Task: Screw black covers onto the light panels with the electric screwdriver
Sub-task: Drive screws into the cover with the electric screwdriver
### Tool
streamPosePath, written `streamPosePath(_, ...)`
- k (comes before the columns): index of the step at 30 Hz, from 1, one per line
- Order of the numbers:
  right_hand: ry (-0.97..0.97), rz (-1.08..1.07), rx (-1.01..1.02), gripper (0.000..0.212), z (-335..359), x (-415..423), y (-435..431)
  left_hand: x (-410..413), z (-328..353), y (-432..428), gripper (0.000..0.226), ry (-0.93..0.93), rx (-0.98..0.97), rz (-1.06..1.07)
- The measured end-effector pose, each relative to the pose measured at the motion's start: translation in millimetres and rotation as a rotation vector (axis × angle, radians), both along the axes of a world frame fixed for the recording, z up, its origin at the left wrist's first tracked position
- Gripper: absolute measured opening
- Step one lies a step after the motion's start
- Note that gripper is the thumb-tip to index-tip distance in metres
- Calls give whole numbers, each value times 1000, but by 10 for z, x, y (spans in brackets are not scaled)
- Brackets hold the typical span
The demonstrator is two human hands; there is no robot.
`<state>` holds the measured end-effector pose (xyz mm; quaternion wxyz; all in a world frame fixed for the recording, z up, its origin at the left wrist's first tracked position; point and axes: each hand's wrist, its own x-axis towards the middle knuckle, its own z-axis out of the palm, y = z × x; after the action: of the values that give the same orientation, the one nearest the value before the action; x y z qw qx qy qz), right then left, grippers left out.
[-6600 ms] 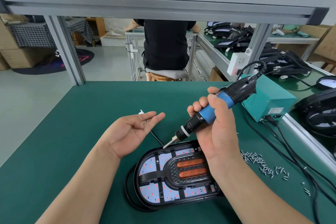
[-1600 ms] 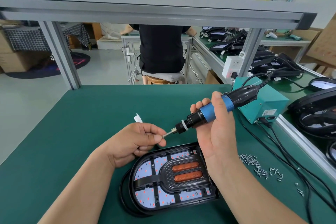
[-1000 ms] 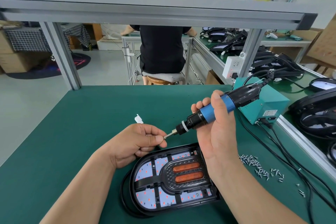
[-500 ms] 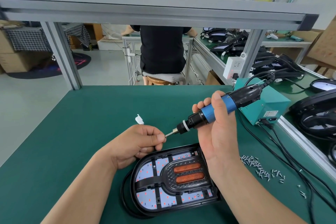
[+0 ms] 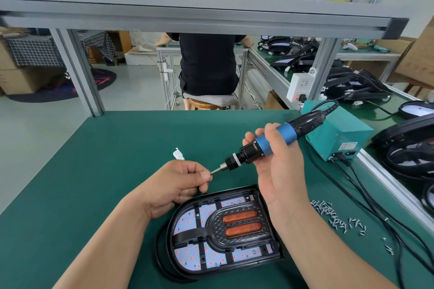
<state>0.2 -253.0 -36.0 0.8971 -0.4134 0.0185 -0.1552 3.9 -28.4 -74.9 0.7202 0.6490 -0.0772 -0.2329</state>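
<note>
A light panel (image 5: 187, 223) with red LED dots lies on the green table (image 5: 105, 159), and a black cover (image 5: 239, 232) with two orange bars sits on it. My right hand (image 5: 279, 169) grips the blue and black electric screwdriver (image 5: 272, 142), held tilted above the panel's far edge. My left hand (image 5: 180, 183) has curled fingers, with thumb and forefinger pinched at the bit tip (image 5: 215, 171). Whatever it pinches is hidden by the fingers.
A pile of small silver screws (image 5: 333, 216) lies right of the panel. A teal power box (image 5: 340, 136) with black cables (image 5: 366, 192) stands at the right. A white connector (image 5: 179, 154) lies beyond my left hand. More black panels (image 5: 411, 148) are stacked on the right.
Earlier my left hand lay open, palm up, with screws in it. It has since closed and come to the bit tip. Over the last second both hands hold nearly still.
</note>
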Motion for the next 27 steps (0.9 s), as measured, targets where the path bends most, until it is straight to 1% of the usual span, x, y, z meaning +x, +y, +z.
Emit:
streamPosePath(7,-7,-10,-13,23,9,-1,17,3,4,8,18,11,-46,15)
streamPosePath(14,50,-18,56,14,-5,5,15,14,18,17,17,17,-78,22)
streamPosePath(18,85,-26,89,13,-7,18,6,18,22,33,14,20,-124,21)
streamPosePath(20,97,-29,109,14,-14,19,1,22,21,35,17,20,-142,12)
streamPosePath(22,111,-31,128,14,-16,22,-7,22,25,41,20,19,-147,6)
streamPosePath(27,129,-35,139,21,-34,43,-14,11,30,35,16,5,-132,3)
